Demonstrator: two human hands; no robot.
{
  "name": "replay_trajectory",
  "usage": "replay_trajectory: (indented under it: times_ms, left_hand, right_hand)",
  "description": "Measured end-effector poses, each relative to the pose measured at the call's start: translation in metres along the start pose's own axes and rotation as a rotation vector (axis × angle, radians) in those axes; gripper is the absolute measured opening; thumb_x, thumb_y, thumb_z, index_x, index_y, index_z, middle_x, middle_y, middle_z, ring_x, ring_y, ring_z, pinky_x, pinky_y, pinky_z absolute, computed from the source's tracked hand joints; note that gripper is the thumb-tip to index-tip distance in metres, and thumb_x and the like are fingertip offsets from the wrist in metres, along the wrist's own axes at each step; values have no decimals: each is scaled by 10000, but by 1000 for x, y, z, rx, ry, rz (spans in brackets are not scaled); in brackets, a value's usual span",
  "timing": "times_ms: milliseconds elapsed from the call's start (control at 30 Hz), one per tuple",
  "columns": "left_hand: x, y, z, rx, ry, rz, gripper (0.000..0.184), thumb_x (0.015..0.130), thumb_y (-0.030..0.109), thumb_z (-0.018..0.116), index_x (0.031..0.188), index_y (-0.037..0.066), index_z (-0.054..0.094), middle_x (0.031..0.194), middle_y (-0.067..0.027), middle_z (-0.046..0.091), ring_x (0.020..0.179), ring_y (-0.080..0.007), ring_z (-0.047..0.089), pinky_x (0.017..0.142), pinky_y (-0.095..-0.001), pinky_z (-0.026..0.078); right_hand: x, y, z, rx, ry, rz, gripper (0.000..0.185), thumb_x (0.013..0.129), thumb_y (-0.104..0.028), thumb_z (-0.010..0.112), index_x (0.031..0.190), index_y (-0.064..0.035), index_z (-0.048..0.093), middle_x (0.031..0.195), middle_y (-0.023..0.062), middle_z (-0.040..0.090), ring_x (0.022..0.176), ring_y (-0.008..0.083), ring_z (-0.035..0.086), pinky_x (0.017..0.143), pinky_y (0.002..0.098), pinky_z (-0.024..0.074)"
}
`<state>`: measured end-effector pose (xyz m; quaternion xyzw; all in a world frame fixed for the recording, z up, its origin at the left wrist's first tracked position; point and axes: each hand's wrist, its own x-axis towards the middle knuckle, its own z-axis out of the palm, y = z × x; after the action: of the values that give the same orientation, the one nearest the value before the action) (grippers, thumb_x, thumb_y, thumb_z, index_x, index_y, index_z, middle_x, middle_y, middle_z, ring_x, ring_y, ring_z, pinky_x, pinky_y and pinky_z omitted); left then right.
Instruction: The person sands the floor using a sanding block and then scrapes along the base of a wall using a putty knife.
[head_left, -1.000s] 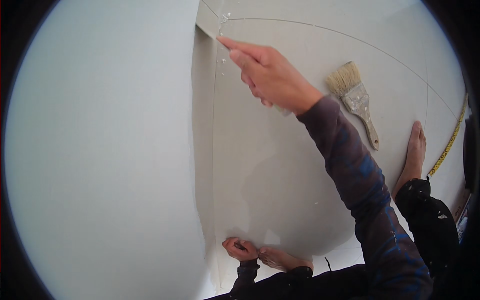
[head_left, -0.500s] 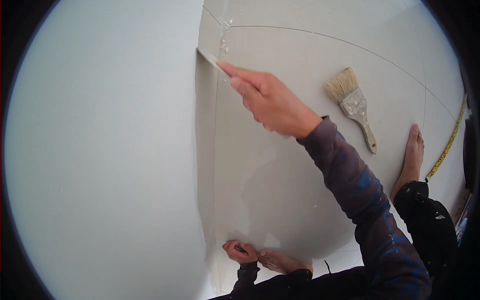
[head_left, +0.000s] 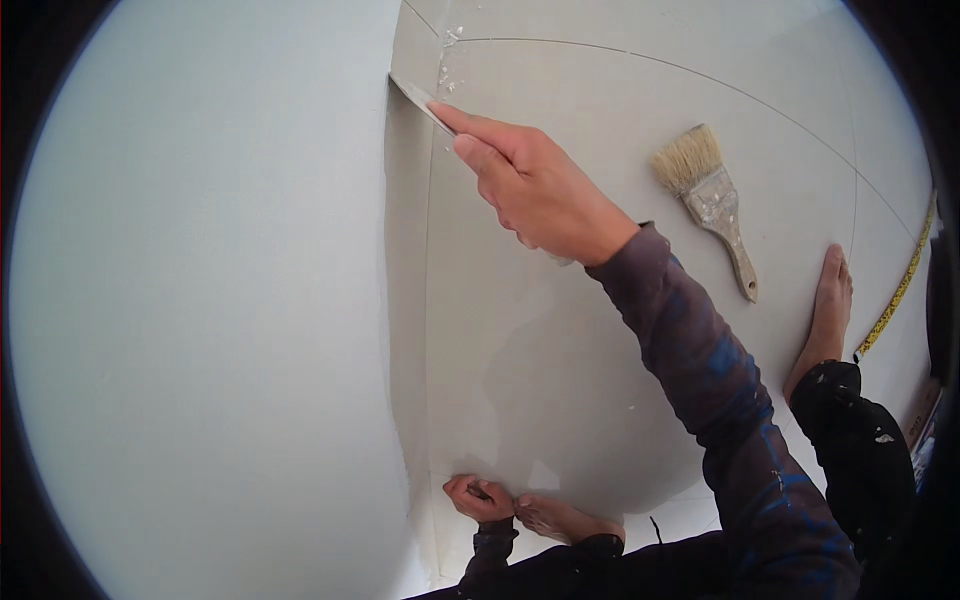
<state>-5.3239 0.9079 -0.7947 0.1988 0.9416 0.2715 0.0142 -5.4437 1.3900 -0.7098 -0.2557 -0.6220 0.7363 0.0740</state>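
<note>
My right hand is closed round a putty knife, index finger stretched along it. The blade's tip touches the lower edge of the white wall, just above the skirting tile. Down at the bottom of the view, my left hand is curled closed beside my bare left foot. A dark gap shows inside its fingers, and I cannot make out what it holds, if anything. White crumbs lie on the floor close to the skirting, near the blade.
A wide paintbrush with pale bristles lies on the tiled floor, right of my right hand. Farther right are my other bare foot and a yellow tape measure strip. The wall and skirting bound the left side.
My right hand and the putty knife have moved slightly up along the wall's lower edge. My left hand stays curled in about the same spot.
</note>
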Motion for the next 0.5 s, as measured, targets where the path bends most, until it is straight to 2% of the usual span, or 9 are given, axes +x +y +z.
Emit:
replay_trajectory:
  times_ms: [67, 133, 200, 333, 400, 500]
  left_hand:
    - [1, -6, -1, -7, 0, 30, 179, 863, 128, 565, 1010, 39, 514, 965, -116, 461, 747, -200, 445, 584, -333, 353]
    - [2, -3, 4, -36, 8, 51, 178, 864, 125, 563, 1010, 38, 513, 967, -118, 461, 762, -207, 452, 588, -337, 358]
    - [4, 5, 1, -26, -7, 25, 180, 872, 133, 558, 1013, 32, 512, 976, -122, 466, 766, -209, 462, 590, -337, 363]
    - [1, 7, -5, 10, -32, -11, 180, 873, 137, 554, 1012, 31, 510, 978, -120, 464, 758, -208, 462, 586, -334, 358]
    - [3, -1, 1, 35, 15, 58, 179, 843, 123, 558, 1001, 48, 519, 946, -141, 494, 786, -279, 513, 596, -402, 400]
    - [1, 1, 1, -17, -16, -32, 177, 847, 125, 558, 1001, 47, 517, 942, -142, 494, 797, -285, 517, 610, -405, 408]
  right_hand:
    - [-1, 3, 3, 37, -1, 46, 465, 1095, -241, 434, 1468, 32, 491, 1431, 252, 582, 1340, 333, 559, 1137, 343, 395]
    - [-7, 29, 14, -63, 28, -142, 463, 1095, -236, 436, 1469, 33, 488, 1392, 255, 609, 1299, 336, 585, 1121, 343, 407]
    - [-8, 28, 13, -119, 38, -232, 462, 1095, -233, 437, 1469, 33, 487, 1373, 257, 622, 1278, 338, 598, 1113, 343, 413]
    - [-16, 33, 16, -45, 45, -139, 458, 1097, -231, 429, 1467, 32, 490, 1371, 265, 618, 1284, 369, 591, 1114, 356, 420]
    - [-18, 35, 20, -81, 44, -168, 454, 1097, -229, 429, 1463, 29, 495, 1374, 269, 612, 1283, 380, 590, 1111, 361, 425]
    - [-17, 29, 18, -141, 37, -202, 450, 1096, -228, 428, 1460, 27, 500, 1378, 272, 607, 1282, 391, 589, 1109, 365, 431]
